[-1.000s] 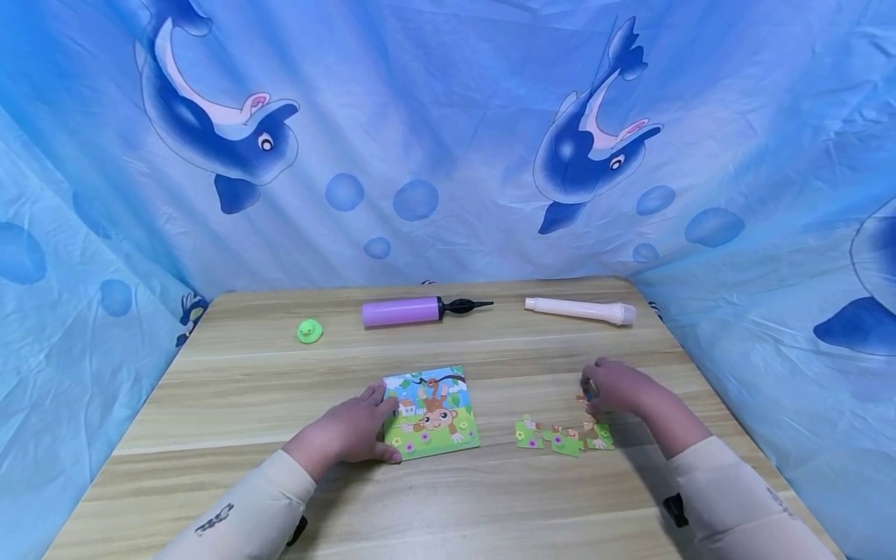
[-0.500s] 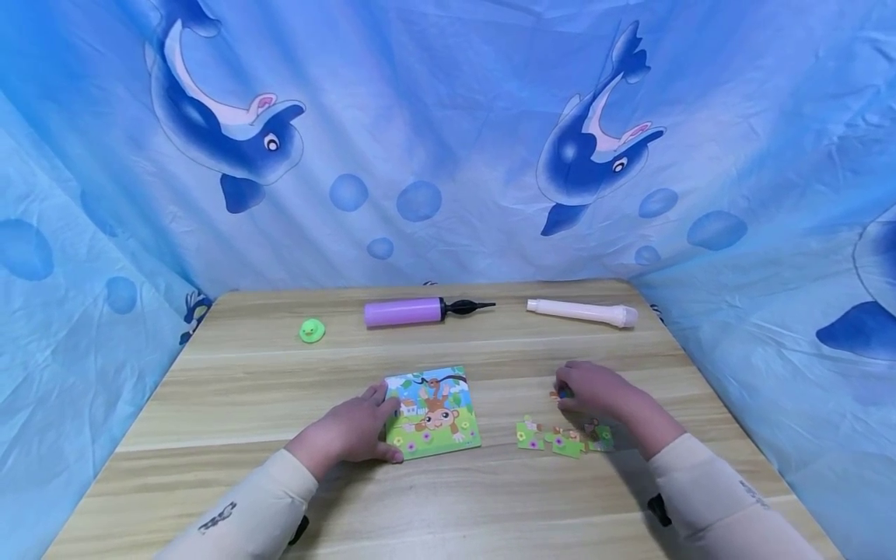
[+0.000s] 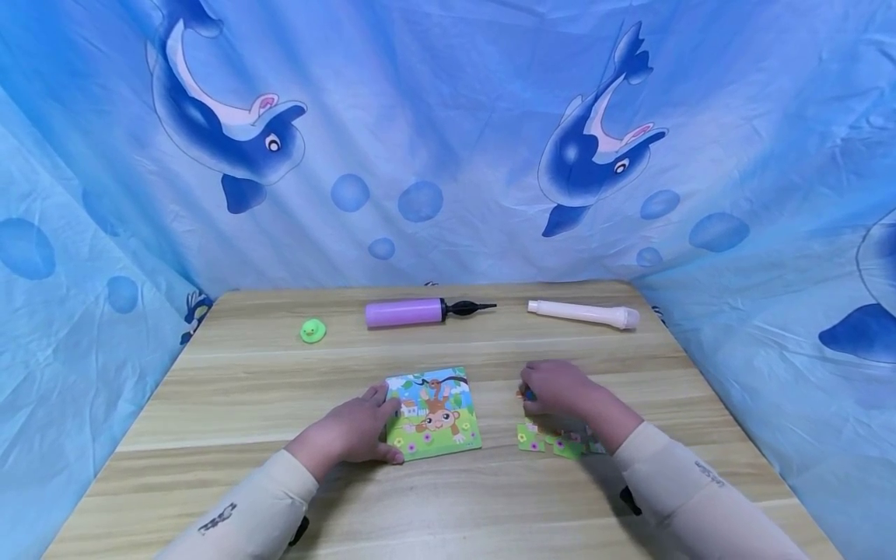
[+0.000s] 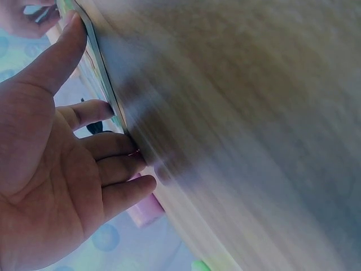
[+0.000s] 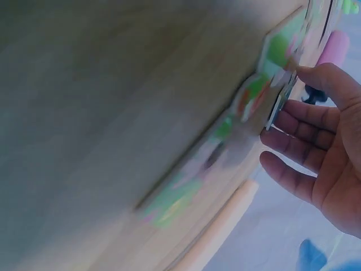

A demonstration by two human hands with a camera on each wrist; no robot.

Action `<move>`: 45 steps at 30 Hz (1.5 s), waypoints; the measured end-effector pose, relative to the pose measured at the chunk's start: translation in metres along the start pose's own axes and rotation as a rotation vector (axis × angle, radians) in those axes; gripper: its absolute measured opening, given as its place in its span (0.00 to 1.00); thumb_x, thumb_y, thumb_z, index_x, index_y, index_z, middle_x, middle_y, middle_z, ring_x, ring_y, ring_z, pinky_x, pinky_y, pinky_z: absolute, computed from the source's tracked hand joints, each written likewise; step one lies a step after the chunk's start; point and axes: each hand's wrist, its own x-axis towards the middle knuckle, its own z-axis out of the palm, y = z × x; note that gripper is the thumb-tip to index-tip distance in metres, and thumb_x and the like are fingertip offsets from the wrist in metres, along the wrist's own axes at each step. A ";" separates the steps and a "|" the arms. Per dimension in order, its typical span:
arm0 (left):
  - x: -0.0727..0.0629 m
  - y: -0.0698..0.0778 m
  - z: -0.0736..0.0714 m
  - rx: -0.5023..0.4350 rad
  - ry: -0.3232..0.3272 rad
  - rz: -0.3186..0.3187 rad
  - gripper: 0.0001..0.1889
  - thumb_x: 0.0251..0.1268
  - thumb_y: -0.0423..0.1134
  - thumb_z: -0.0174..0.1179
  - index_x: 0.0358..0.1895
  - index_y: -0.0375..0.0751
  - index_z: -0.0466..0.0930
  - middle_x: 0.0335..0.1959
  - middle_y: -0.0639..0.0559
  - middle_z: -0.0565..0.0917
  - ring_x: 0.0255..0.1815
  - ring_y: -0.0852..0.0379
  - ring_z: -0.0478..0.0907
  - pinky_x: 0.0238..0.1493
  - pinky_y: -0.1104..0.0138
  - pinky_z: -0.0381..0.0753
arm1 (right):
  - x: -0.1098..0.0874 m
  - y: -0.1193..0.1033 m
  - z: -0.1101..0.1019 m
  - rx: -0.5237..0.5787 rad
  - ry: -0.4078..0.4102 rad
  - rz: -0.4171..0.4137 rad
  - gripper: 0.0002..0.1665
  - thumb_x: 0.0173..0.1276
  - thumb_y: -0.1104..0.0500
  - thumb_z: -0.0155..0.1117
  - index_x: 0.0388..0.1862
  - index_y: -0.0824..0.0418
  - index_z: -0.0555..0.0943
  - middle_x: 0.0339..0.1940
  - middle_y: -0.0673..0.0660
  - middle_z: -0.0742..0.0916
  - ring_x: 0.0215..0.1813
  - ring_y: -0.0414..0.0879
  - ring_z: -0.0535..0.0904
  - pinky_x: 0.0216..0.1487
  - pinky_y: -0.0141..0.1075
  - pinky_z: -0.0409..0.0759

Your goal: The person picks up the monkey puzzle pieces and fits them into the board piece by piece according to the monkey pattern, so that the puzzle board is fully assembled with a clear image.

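Observation:
A square picture board (image 3: pixel 437 424) printed with a monkey lies left of the middle of the table. My left hand (image 3: pixel 353 426) rests at its left edge, thumb at the lower corner and fingertips on the side; in the left wrist view these fingers (image 4: pixel 121 200) look extended. My right hand (image 3: pixel 563 389) pinches a small jigsaw piece (image 3: pixel 528 394) with some blue on it, close over the table. In front of that hand several joined jigsaw pieces (image 3: pixel 530 442) form a row with green grass and flowers, partly hidden by the wrist.
A purple balloon pump (image 3: pixel 406 312) with a black nozzle lies at the back of the wooden table (image 3: pixel 448 513). A pale pink toy microphone (image 3: pixel 584 314) lies to its right, a green rubber duck (image 3: pixel 313 330) to its left. A blue dolphin curtain (image 3: pixel 448 140) hangs behind.
My right hand has moved left with the jigsaw piece, from above the right end of the row to above its left end. The left hand stays at the board.

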 end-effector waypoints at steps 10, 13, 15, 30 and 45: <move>-0.003 0.003 -0.002 -0.019 -0.002 0.006 0.49 0.52 0.64 0.68 0.72 0.37 0.64 0.76 0.29 0.54 0.76 0.34 0.55 0.69 0.46 0.67 | 0.025 -0.045 -0.019 -0.030 0.063 -0.162 0.14 0.63 0.43 0.64 0.38 0.51 0.80 0.36 0.46 0.80 0.33 0.39 0.73 0.34 0.36 0.77; -0.003 0.002 -0.002 -0.017 -0.003 0.007 0.49 0.52 0.64 0.68 0.72 0.37 0.64 0.76 0.29 0.54 0.76 0.34 0.54 0.69 0.46 0.67 | 0.034 -0.062 -0.024 -0.069 0.087 -0.243 0.16 0.65 0.41 0.63 0.41 0.51 0.80 0.35 0.44 0.79 0.33 0.38 0.73 0.35 0.34 0.78; -0.003 0.002 -0.001 -0.014 -0.001 0.010 0.49 0.52 0.64 0.68 0.72 0.37 0.64 0.76 0.29 0.54 0.76 0.34 0.55 0.69 0.46 0.67 | 0.040 -0.073 -0.026 -0.102 0.092 -0.282 0.17 0.65 0.40 0.63 0.41 0.50 0.80 0.33 0.43 0.78 0.33 0.37 0.72 0.35 0.33 0.77; 0.000 0.000 0.000 0.002 0.018 0.014 0.49 0.52 0.64 0.68 0.72 0.37 0.65 0.75 0.29 0.56 0.76 0.35 0.55 0.68 0.47 0.68 | 0.056 -0.107 -0.018 -0.158 0.076 -0.305 0.12 0.69 0.43 0.64 0.45 0.45 0.84 0.41 0.45 0.83 0.40 0.39 0.76 0.39 0.33 0.79; -0.001 -0.003 0.001 -0.006 0.021 0.019 0.49 0.51 0.65 0.68 0.71 0.37 0.65 0.75 0.28 0.56 0.76 0.34 0.56 0.68 0.47 0.69 | 0.040 -0.112 -0.019 -0.183 -0.018 -0.299 0.22 0.74 0.44 0.56 0.60 0.52 0.80 0.54 0.52 0.80 0.53 0.43 0.77 0.53 0.34 0.80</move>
